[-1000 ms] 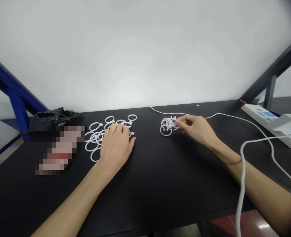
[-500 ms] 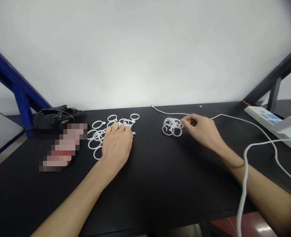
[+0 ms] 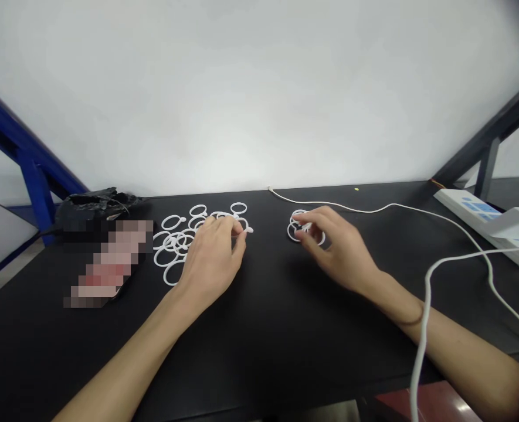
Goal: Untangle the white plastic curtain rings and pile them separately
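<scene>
- Landmark: the small pile of thin, white, plastic-looking rings (image 3: 305, 226), lying on the flat black tabletop (image 3: 259, 340) and partly covered by your fingers.
- Your right hand (image 3: 341, 246): at the near right side of the small pile, thumb and fingers parted and curved around it; whether a fingertip touches a ring cannot be told.
- Your left hand (image 3: 213, 252): left of the small pile, thumb and index finger pinching one round white ring with a knob (image 3: 249, 230); the other fingertips are hidden.
- Loose scatter of overlapping white knobbed rings (image 3: 174, 241): farther left of the small pile, extending beneath and beyond your left hand.
- Flat pinkish object (image 3: 109, 261): well left of the small pile, its detail pixelated.
- Crumpled black plastic-looking bundle (image 3: 94, 212): well left of the small pile and slightly behind it.
- Thin white cable (image 3: 365, 211): running behind the small pile, then off to its right.
- Thick white cord (image 3: 423, 328): right of the small pile, passing over your right forearm.
- White slab-shaped device with blue panels (image 3: 455, 202): well right of the small pile.
</scene>
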Tool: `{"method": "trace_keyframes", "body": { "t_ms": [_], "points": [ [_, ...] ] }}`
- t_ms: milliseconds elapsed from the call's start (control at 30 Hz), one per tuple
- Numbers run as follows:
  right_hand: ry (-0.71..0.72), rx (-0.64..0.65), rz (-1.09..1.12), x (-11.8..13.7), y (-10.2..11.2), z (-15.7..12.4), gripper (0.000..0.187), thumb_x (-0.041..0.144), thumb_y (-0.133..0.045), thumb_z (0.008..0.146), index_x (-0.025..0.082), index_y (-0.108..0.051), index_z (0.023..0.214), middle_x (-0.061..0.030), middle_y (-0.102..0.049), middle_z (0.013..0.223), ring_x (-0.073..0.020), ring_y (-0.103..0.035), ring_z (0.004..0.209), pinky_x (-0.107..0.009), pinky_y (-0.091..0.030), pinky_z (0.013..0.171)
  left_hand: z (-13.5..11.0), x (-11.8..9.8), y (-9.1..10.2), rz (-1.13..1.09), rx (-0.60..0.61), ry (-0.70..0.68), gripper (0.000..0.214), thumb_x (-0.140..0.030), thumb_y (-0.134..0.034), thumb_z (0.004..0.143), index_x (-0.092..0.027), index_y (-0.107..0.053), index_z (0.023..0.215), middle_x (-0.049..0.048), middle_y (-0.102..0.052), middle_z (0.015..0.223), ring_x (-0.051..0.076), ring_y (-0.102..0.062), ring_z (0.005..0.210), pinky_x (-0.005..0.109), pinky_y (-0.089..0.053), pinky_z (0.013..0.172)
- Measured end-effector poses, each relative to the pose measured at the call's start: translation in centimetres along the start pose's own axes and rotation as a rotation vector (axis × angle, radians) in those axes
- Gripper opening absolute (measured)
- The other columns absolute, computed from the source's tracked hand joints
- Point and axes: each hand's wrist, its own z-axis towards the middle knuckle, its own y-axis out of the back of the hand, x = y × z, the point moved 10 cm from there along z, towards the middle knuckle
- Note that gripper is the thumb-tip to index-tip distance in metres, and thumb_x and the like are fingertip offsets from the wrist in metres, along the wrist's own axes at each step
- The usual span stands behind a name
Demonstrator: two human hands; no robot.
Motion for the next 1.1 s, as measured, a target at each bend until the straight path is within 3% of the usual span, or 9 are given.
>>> {"method": "trace_keyframes", "body": {
  "t_ms": [67,133,200,300,467,633,767,1000,1100],
  "points": [
    [0.064,0.079,0.107,1.6,-1.6,-0.4,0.035,0.027,-0.055,0.093,0.024,-0.054,0.128,-0.0109,-0.055,0.122,-0.0160,-0.059,0.082,-0.033,-0.053,0.075,-0.1,-0.5,-0.7,-0.181,0.109,0.005,0.017,-0.031,-0.044,0.094,-0.021,-0.055,0.086,0.0024,-0.063,0.086,0.021,-0.055,0.081,0.035,-0.042,0.072],
    [0.085,0.162,0.207,2.4,-2.8,-0.7,0.030,0.029,-0.054,0.094,0.025,-0.056,0.123,-0.0109,-0.052,0.130,-0.0166,-0.060,0.089,-0.035,-0.053,0.080,-0.5,-1.5,-1.6,-0.366,0.246,-0.019,0.018,-0.033,-0.043,0.096,-0.022,-0.056,0.090,-0.0001,-0.064,0.085,0.018,-0.057,0.077,0.031,-0.042,0.071],
    [0.012,0.265,0.329,2.3,-4.0,-1.0,0.018,0.033,-0.055,0.094,0.023,-0.061,0.107,-0.0084,-0.062,0.114,-0.0159,-0.060,0.084,-0.033,-0.052,0.078,-1.0,-2.4,-2.4,-0.496,0.371,-0.030,0.020,-0.036,-0.043,0.097,-0.022,-0.056,0.091,-0.0021,-0.063,0.082,0.015,-0.056,0.073,0.028,-0.042,0.068],
    [-0.223,0.439,0.624,1.3,-5.7,-1.8,0.021,0.039,-0.057,0.093,0.019,-0.059,0.091,-0.0016,-0.065,0.081,-0.0130,-0.059,0.070,-0.028,-0.050,0.069,-1.7,-2.8,-3.1,-0.569,0.499,0.007,0.024,-0.041,-0.044,0.096,-0.022,-0.058,0.092,-0.0031,-0.060,0.078,0.013,-0.050,0.066,0.025,-0.038,0.060],
    [-0.351,0.606,1.037,2.8,-6.6,-2.8,0.027,0.043,-0.059,0.092,0.016,-0.055,0.091,0.0009,-0.058,0.080,-0.0086,-0.053,0.065,-0.023,-0.045,0.062,-2.4,-3.2,-3.9,-0.657,0.634,0.002,0.030,-0.046,-0.048,0.095,-0.021,-0.060,0.083,-0.0040,-0.056,0.072,0.011,-0.045,0.062,0.024,-0.033,0.057],
    [-0.250,0.485,0.966,3.0,-4.9,-2.1,0.024,0.039,-0.065,0.088,0.017,-0.058,0.084,0.0034,-0.052,0.072,-0.0081,-0.044,0.064,-0.022,-0.037,0.059,-2.4,-3.8,-4.3,-0.850,0.648,-0.074,0.034,-0.048,-0.052,0.093,-0.020,-0.060,0.077,-0.0033,-0.050,0.069,0.011,-0.043,0.064,0.026,-0.033,0.061],
    [-0.194,0.353,0.889,2.5,-3.6,-1.5,0.022,0.037,-0.065,0.089,0.018,-0.059,0.082,0.0017,-0.055,0.073,-0.0099,-0.046,0.065,-0.023,-0.039,0.059,-2.1,-3.7,-4.8,-1.089,0.593,-0.015,0.038,-0.055,-0.056,0.089,-0.019,-0.059,0.076,-0.0018,-0.050,0.070,0.012,-0.042,0.066,0.027,-0.035,0.064],
    [-0.099,0.106,0.778,2.3,-1.6,-0.9,0.017,0.032,-0.061,0.092,0.020,-0.058,0.081,0.0001,-0.059,0.075,-0.0110,-0.053,0.063,-0.025,-0.044,0.060,-1.7,-4.0,-5.6,-1.434,0.473,0.039,0.035,-0.050,-0.061,0.088,-0.019,-0.055,0.073,-0.0027,-0.046,0.068,0.012,-0.042,0.067,0.027,-0.038,0.068],
    [-0.141,-0.061,0.725,1.3,-0.5,-1.1,0.017,0.034,-0.059,0.093,0.021,-0.055,0.082,0.0007,-0.058,0.075,-0.0110,-0.056,0.060,-0.027,-0.046,0.060,-1.3,-3.7,-4.9,-1.409,0.393,0.024,0.033,-0.047,-0.058,0.091,-0.020,-0.053,0.072,-0.0022,-0.048,0.068,0.013,-0.045,0.068,0.028,-0.040,0.070]
  ]
}}
